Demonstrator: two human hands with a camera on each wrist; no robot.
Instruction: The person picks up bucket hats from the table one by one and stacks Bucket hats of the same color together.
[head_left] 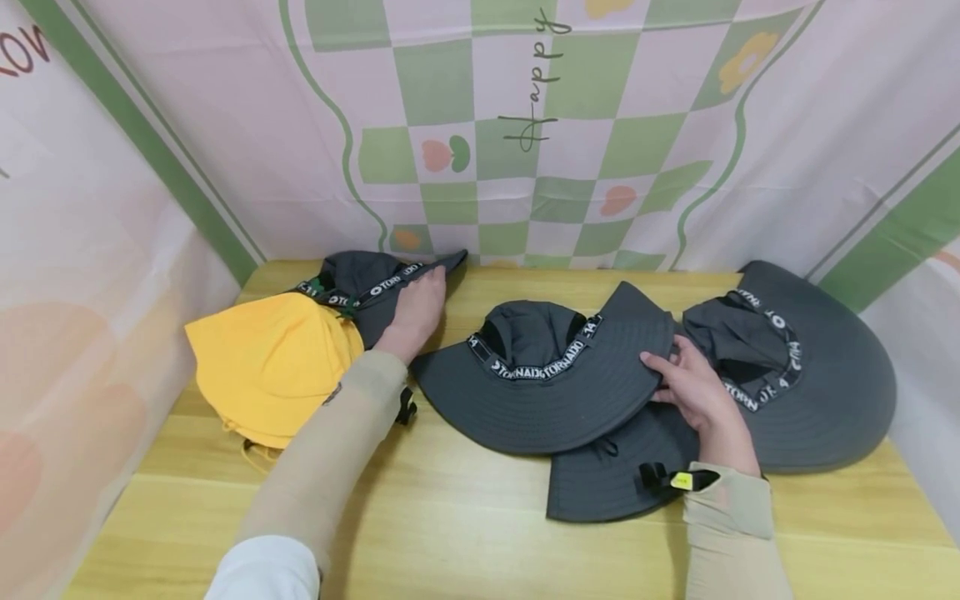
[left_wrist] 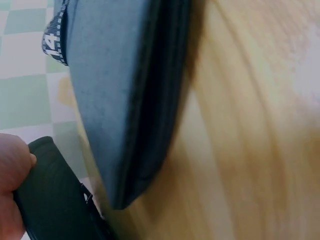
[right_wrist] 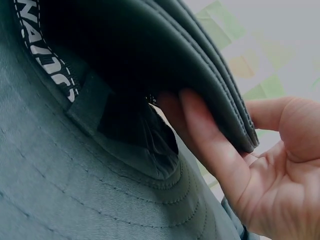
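Observation:
At the back left, my left hand (head_left: 422,304) grips the brim of a dark grey sun hat (head_left: 367,265) lying upturned with its printed inner band showing. The left wrist view has that hand's thumb (left_wrist: 15,162) on the dark brim (left_wrist: 52,185). My right hand (head_left: 693,379) pinches the right edge of the middle dark hat (head_left: 540,412), thumb above and fingers beneath. In the right wrist view, layered brim edges (right_wrist: 225,85) lie between the right thumb and fingers (right_wrist: 210,135). Another dark brim (head_left: 611,479) pokes out below the middle hat.
A yellow hat (head_left: 277,358) lies at the left, overlapping the dark hat behind it. At the right, a large dark hat (head_left: 832,392) rests with its inside up. A patterned cloth (head_left: 510,200) hangs behind the wooden table (head_left: 465,533).

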